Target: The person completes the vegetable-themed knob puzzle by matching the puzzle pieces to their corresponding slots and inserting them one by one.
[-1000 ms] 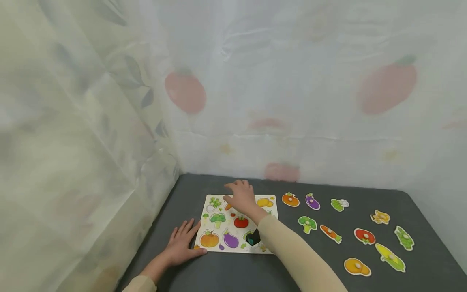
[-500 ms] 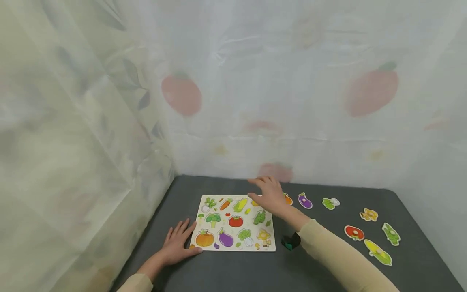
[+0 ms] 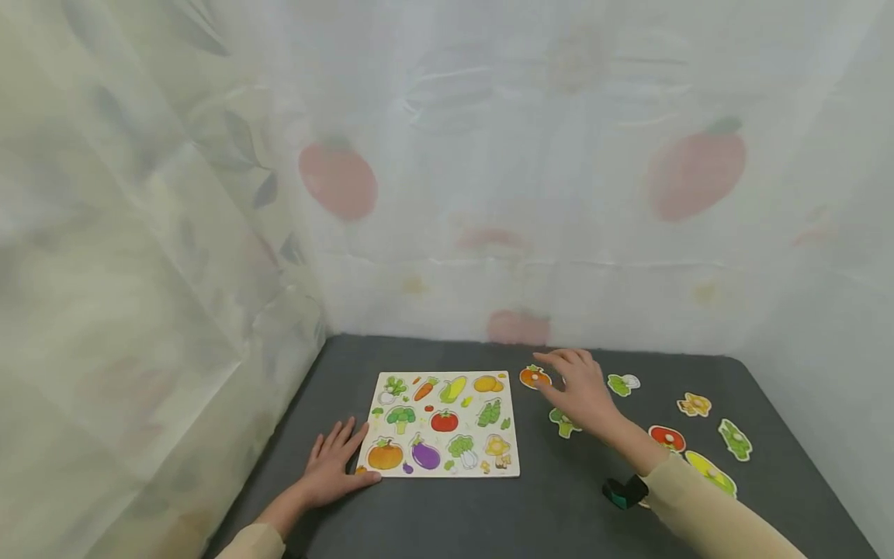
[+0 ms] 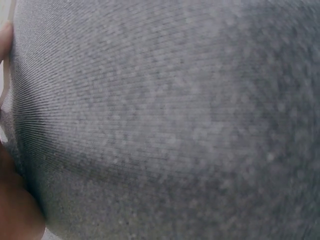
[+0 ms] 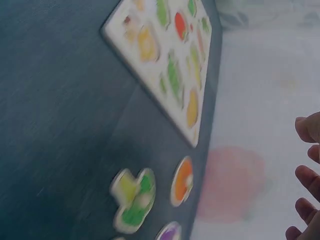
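Note:
A white vegetable puzzle board [image 3: 468, 423] lies on the dark table, its printed recesses showing a tomato, corn, a carrot and other vegetables. My left hand [image 3: 331, 470] rests with spread fingers at the board's lower left corner, thumb along the front edge. Right of the board, my right hand [image 3: 580, 392] hovers with nothing in its loosely bent fingers. Its fingertips overlap the pumpkin piece [image 3: 533, 377] in the head view. The broccoli piece [image 3: 563, 423] lies just below that hand, which mostly hides the eggplant piece [image 5: 170, 232]. Fingers [image 5: 307, 180] show at the right wrist view's edge.
Farther right are loose pieces: a leafy green with white root [image 3: 623, 384], a yellow mushroom [image 3: 694, 404], a tomato [image 3: 666, 438], peas [image 3: 735, 440] and corn [image 3: 712, 472] partly behind the right sleeve. Patterned white curtains [image 3: 594, 295] stand along the table's back and left.
My right hand has moved from over the board rightward to above the loose pieces, uncovering the whole board. The left hand has stayed at the board's corner. The head view has turned slightly right.

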{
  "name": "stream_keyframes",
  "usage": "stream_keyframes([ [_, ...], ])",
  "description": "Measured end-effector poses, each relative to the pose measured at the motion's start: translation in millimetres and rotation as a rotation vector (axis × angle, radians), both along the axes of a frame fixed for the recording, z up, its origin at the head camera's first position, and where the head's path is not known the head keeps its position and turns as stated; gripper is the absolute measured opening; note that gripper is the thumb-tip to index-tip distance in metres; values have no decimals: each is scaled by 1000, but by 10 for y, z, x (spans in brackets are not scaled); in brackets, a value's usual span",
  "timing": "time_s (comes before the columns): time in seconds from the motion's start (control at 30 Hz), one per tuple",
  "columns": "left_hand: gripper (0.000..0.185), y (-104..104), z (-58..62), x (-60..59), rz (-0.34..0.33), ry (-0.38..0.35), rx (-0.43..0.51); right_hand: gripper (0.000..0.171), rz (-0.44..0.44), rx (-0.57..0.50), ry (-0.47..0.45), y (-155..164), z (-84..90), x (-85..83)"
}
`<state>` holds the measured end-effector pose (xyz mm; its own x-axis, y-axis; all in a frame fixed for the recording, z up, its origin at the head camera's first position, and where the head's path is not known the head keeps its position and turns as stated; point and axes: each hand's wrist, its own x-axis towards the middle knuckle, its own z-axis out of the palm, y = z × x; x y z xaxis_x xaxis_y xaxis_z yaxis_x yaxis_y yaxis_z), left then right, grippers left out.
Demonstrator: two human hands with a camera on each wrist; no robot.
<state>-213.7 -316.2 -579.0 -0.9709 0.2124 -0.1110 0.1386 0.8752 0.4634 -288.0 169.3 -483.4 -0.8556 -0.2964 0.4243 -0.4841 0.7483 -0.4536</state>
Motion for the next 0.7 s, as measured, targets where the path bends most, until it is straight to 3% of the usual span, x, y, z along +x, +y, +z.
stream_keyframes([
  [0.2,102,-6,-35,14,-8,31,36,48,-60,-15,-14,374,-65,67],
  [0.43,104,6,-7,-26,-5,-3,-13,48,-136,-52,-24,696,-65,21],
  [0.7,103,7,-32,16,2,35,3,44,-223,-81,-38,975,-117,-27],
])
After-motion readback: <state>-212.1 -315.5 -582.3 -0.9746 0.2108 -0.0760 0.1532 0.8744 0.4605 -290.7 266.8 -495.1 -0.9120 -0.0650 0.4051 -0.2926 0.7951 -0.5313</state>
